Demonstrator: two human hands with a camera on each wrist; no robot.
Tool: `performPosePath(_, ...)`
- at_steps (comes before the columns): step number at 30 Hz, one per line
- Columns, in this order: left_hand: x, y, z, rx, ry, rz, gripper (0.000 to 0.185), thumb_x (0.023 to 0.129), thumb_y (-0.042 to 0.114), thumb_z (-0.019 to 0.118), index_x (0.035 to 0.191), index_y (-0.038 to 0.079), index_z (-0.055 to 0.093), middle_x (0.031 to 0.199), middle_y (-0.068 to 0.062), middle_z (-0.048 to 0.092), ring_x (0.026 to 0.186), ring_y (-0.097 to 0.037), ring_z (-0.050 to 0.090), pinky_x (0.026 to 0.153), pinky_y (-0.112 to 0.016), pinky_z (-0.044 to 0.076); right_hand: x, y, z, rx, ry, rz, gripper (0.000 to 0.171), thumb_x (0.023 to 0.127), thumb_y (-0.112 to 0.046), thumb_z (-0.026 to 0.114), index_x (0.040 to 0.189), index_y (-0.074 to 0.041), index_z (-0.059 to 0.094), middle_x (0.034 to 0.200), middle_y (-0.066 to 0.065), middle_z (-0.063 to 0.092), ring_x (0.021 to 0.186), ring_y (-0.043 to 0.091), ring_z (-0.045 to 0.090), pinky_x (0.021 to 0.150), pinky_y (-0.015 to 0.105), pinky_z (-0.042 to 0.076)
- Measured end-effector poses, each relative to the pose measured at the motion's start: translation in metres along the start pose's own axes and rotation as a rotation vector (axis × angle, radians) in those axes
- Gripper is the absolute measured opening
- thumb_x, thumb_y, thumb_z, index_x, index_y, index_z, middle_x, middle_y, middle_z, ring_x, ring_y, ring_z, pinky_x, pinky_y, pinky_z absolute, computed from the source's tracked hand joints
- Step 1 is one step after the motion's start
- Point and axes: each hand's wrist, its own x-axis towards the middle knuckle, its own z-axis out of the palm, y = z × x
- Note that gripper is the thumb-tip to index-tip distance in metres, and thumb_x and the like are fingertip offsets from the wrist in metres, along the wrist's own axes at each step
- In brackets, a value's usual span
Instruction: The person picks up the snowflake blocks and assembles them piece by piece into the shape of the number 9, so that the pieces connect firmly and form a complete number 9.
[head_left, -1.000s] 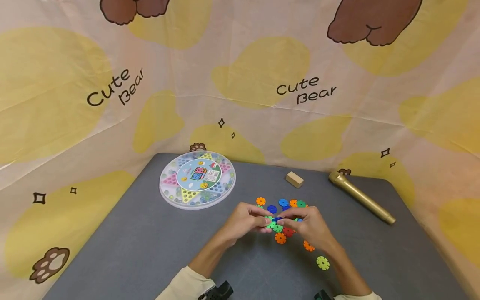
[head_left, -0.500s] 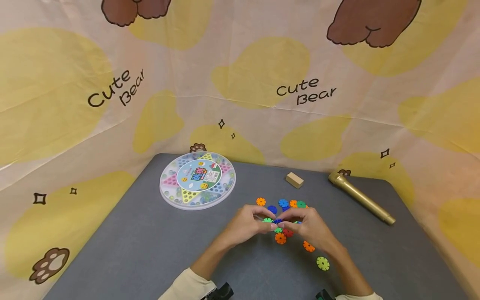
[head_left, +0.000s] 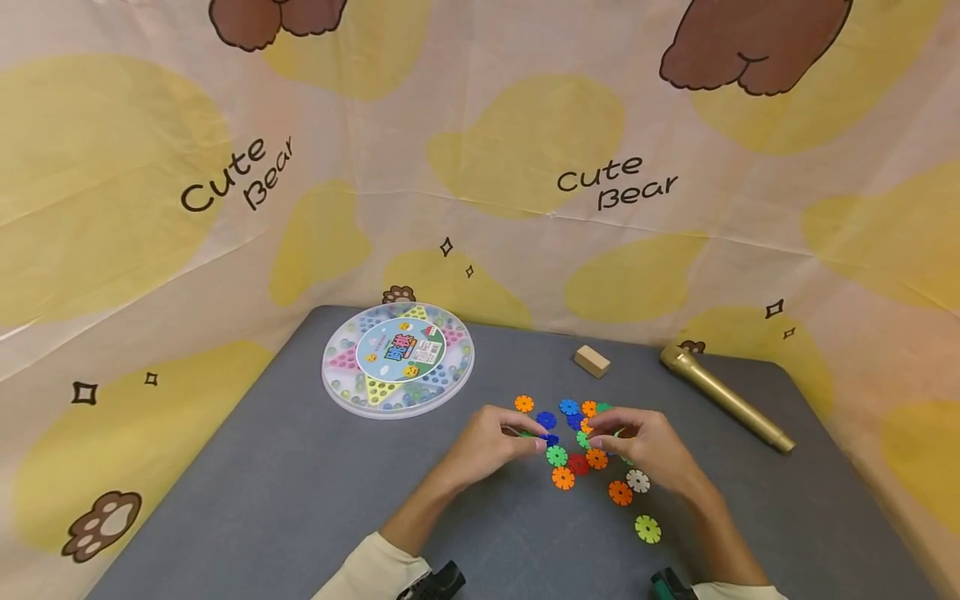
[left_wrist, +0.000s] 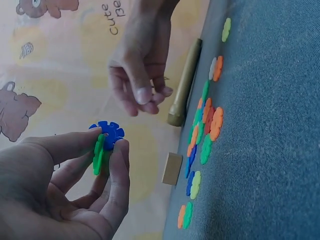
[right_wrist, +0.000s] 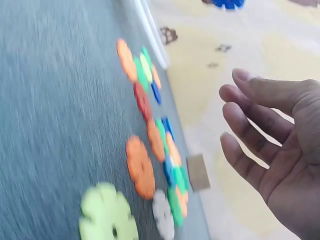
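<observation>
My left hand (head_left: 487, 446) pinches a blue snowflake disc (left_wrist: 114, 134) between thumb and fingertips. Slotted into it at an angle is a green snowflake disc (left_wrist: 98, 159). Both are held above the table. My right hand (head_left: 651, 446) is a little way to the right, its fingers loosely bent with nothing between them in the right wrist view. Below the hands lie several loose discs, among them a red disc (head_left: 577, 464), an orange disc (head_left: 563, 477) and a white disc (head_left: 637, 481). Part of the pile is hidden behind the right hand.
A round marble board game (head_left: 348, 360) under a clear lid lies at the back left. A small wooden block (head_left: 592, 361) and a gold microphone-shaped stick (head_left: 727, 398) lie toward the back right. A printed cloth hangs behind the grey table (head_left: 300, 500).
My right hand has let go of the blue disc and moved right, away from the left hand. The left hand still holds the joined blue and green discs.
</observation>
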Motion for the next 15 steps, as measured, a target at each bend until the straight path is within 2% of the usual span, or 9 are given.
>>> performPosePath(6, 0.0, 0.0, -0.001, 0.001, 0.004, -0.005, 0.009, 0.093, 0.017, 0.082, 0.101, 0.014, 0.086, 0.097, 0.004, 0.078, 0.08, -0.013, 0.07, 0.071, -0.028, 0.056, -0.004, 0.021, -0.019, 0.002, 0.025, 0.06, 0.028, 0.095, -0.019, 0.082, 0.118, -0.004, 0.076, 0.103, 0.008, 0.079, 0.089, 0.035, 0.073, 0.075, 0.038, 0.063)
performPosePath(10, -0.001, 0.0, -0.002, -0.01, 0.001, -0.006, 0.009, 0.092, 0.017, 0.082, 0.1, 0.015, 0.086, 0.096, 0.004, 0.078, 0.08, -0.013, 0.069, 0.072, -0.028, 0.056, -0.005, 0.033, -0.03, -0.016, 0.033, 0.096, 0.03, 0.093, -0.016, 0.083, 0.119, -0.003, 0.076, 0.103, 0.009, 0.079, 0.088, 0.028, 0.074, 0.075, 0.036, 0.062)
performPosePath(15, -0.001, 0.0, -0.003, -0.029, 0.001, -0.013, 0.01, 0.091, 0.017, 0.083, 0.1, 0.014, 0.086, 0.096, 0.002, 0.078, 0.081, -0.014, 0.067, 0.07, -0.028, 0.053, -0.005, 0.044, -0.038, -0.047, -0.005, 0.151, 0.034, 0.09, -0.017, 0.086, 0.119, -0.003, 0.075, 0.104, 0.009, 0.077, 0.091, 0.022, 0.072, 0.076, 0.029, 0.06)
